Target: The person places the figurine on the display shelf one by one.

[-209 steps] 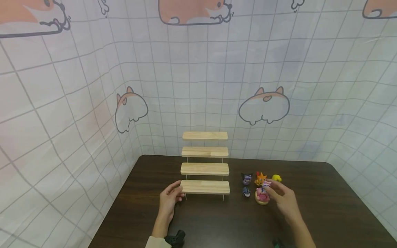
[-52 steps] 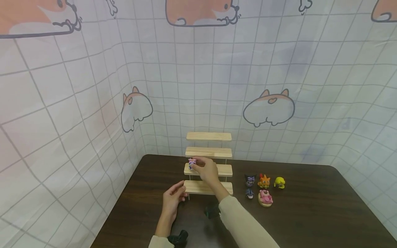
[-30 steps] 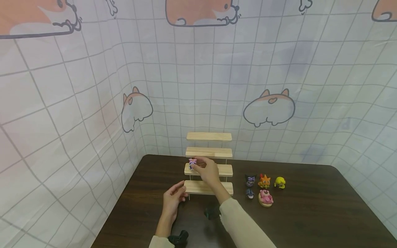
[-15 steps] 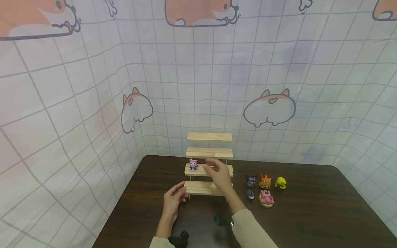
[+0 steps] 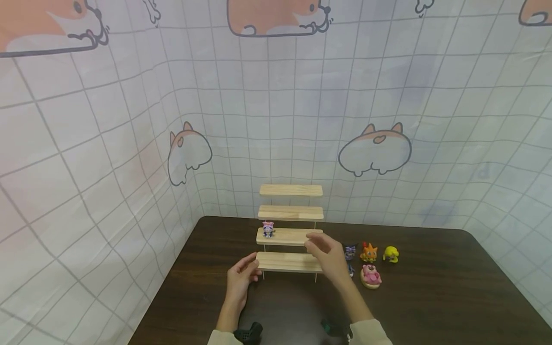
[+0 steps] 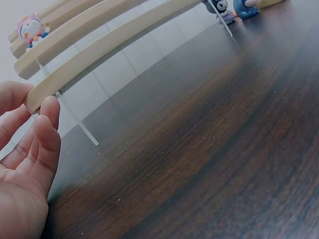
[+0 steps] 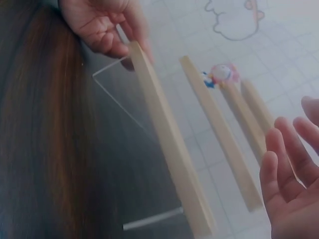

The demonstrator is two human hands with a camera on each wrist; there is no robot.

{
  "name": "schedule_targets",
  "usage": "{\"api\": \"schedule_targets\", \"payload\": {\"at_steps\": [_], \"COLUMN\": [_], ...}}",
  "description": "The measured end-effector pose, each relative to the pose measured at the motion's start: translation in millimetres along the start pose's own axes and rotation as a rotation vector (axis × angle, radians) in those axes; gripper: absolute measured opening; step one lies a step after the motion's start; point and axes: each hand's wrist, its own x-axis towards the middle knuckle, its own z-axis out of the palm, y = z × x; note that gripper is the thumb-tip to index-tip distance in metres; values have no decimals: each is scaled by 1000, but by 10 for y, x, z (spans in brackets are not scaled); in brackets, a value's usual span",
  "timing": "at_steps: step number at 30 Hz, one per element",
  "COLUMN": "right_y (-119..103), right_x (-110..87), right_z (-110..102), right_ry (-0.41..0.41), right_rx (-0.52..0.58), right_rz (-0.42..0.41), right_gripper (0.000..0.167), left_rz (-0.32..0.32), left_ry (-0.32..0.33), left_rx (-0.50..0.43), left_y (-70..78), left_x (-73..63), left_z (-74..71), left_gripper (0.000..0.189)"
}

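A tiered wooden display rack [image 5: 289, 261] with pale shelves on thin metal legs stands on the table. My left hand [image 5: 241, 279] pinches the left end of its lowest shelf, thumb and fingers around the edge in the left wrist view. A small pink, white and blue figurine [image 5: 268, 229] stands upright at the left end of the second shelf from the bottom. My right hand [image 5: 329, 256] is in the air by the rack's right end. Its fingers are loosely bent and hold nothing in the right wrist view [image 7: 294, 184].
Right of the rack stand a dark purple figurine [image 5: 350, 252], an orange figurine [image 5: 369, 252], a yellow one [image 5: 391, 254] and a pink bear figurine [image 5: 371, 276]. A small blue-grey figurine [image 5: 351, 270] is partly behind my right hand. A patterned cloth [image 5: 293, 134] hangs behind the dark table [image 5: 431, 297].
My right hand carried the pink-and-white figurine from the group on the right to the second shelf, let go of it, and moved back rightward. My left hand stays on the lowest shelf.
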Motion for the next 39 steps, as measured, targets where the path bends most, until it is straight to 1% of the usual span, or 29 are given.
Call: {"api": "schedule_targets", "payload": {"at_steps": [3, 9, 13, 19, 24, 27, 33, 34, 36, 39], "right_y": [22, 101, 154, 154, 134, 129, 142, 150, 166, 201], "right_x": [-73, -186, -243, -274, -284, -288, -294, -292, -290, -284], "right_z": [-113, -296, -419, -633, -811, -904, -1087, -1115, -1169, -1237], "right_ry": [5, 29, 27, 29, 56, 68, 72, 77, 91, 115], "right_rx": [-21, -19, -6, -30, -77, -84, 10, 13, -13, -54], "right_rz": [-9, -31, -23, -11, 9, 20, 113, 116, 101, 58], "right_gripper": [33, 27, 27, 26, 30, 32, 35, 35, 38, 40], "left_rz": [0, 3, 8, 8, 14, 16, 17, 18, 17, 14], "left_ry": [0, 1, 4, 9, 7, 7, 10, 11, 10, 10], "left_rx": [5, 3, 4, -1, 1, 1, 2, 1, -1, -5], "left_y": [0, -4, -15, -23, -28, -34, -34, -32, -30, -29], "left_x": [0, 4, 7, 10, 7, 8, 13, 14, 17, 18], "left_z": [3, -7, -14, -8, 0, -5, -2, -1, 3, 4], "left_gripper": [43, 43, 43, 43, 44, 44, 42, 42, 42, 41]}}
